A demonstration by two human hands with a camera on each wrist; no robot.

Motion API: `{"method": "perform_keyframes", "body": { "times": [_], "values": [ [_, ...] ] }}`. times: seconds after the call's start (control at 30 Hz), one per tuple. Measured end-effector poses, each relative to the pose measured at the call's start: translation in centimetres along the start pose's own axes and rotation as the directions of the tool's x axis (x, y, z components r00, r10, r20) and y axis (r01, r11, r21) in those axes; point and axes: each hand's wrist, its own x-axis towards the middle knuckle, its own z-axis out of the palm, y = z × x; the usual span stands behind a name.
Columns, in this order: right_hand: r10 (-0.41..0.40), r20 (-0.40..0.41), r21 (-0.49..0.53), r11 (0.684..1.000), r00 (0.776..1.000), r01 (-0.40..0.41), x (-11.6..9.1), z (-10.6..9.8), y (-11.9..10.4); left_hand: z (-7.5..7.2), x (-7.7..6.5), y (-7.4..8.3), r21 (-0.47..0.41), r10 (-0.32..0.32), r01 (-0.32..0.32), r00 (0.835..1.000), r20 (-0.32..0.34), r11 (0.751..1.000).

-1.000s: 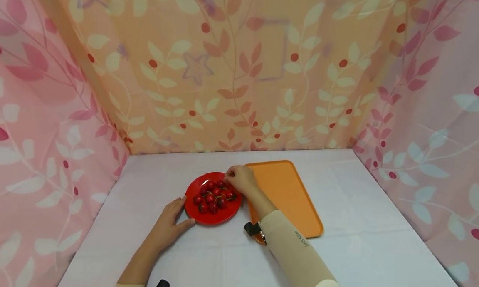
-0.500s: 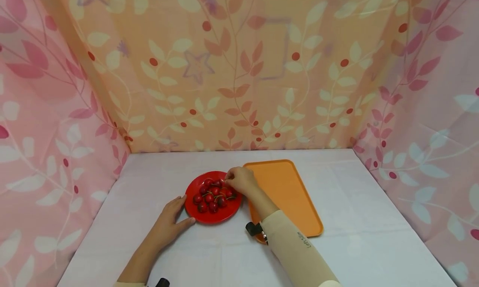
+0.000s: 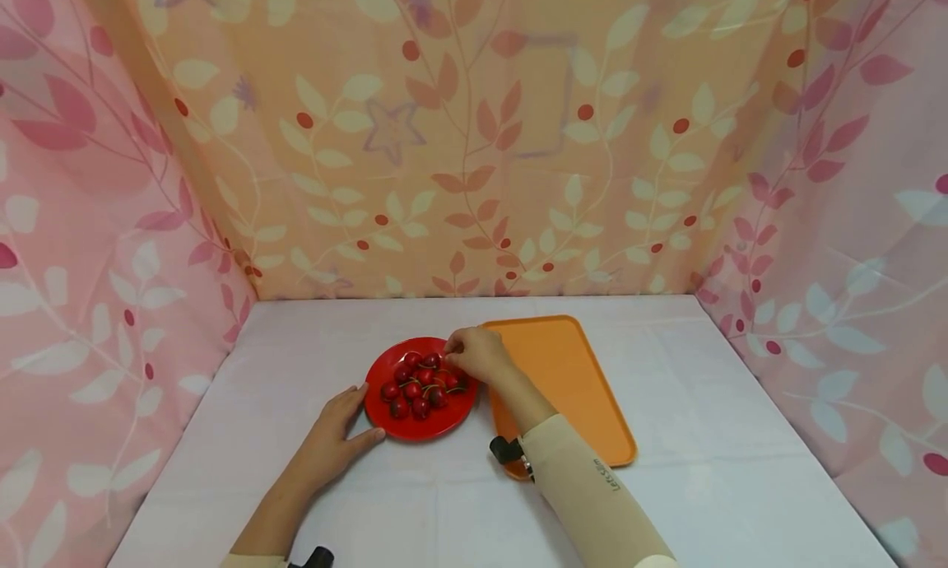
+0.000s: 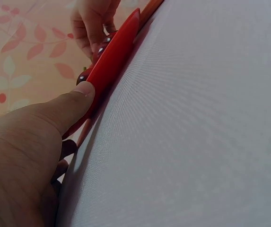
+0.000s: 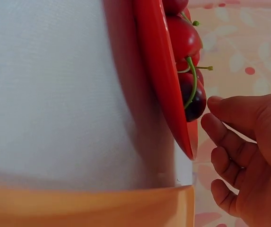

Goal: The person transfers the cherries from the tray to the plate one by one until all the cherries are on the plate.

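Note:
A round red plate [image 3: 422, 428] holds a cluster of red cherries [image 3: 413, 390] with green stems. My left hand [image 3: 336, 440] rests at the plate's near-left edge, thumb and fingers spread along it. In the left wrist view, its thumb [image 4: 84, 89] lies against the rim. Over the far-right edge, my right hand [image 3: 477, 354] has thumb and index tips close together beside the cherries. A dark cherry [image 5: 193, 100] sits right at those tips in the right wrist view; I cannot tell whether they pinch a stem. The other fingers are loosely bent.
An orange rectangular tray [image 3: 570, 379] lies right of the plate, partly under the right forearm. A white cloth [image 3: 415, 510] covers the table. Floral curtains [image 3: 474, 140] stand behind and at both sides.
Cherries at the far side of the plate have shifted slightly left, away from the right fingertips. Both hands stay almost where they were.

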Motion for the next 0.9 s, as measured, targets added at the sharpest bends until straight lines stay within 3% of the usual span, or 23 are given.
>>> {"method": "perform_keyframes", "body": {
  "times": [0.27,0.67,0.9],
  "values": [
    [-0.079,-0.020,-0.018,0.997,0.997,0.079,-0.7,-1.0,0.0,0.1,0.0,-0.2,-0.020,0.014,-0.014,1.000,0.001,1.000],
    [-0.100,-0.058,-0.042,0.994,0.993,0.098,-2.0,-2.6,0.1,0.1,0.0,-0.5,0.000,0.042,-0.042,0.999,-0.016,0.999],
    [-0.116,-0.058,-0.079,0.991,0.991,0.112,-2.7,-3.3,0.9,0.0,0.2,-0.3,-0.013,0.011,-0.011,1.000,0.000,1.000]
  ]
}}
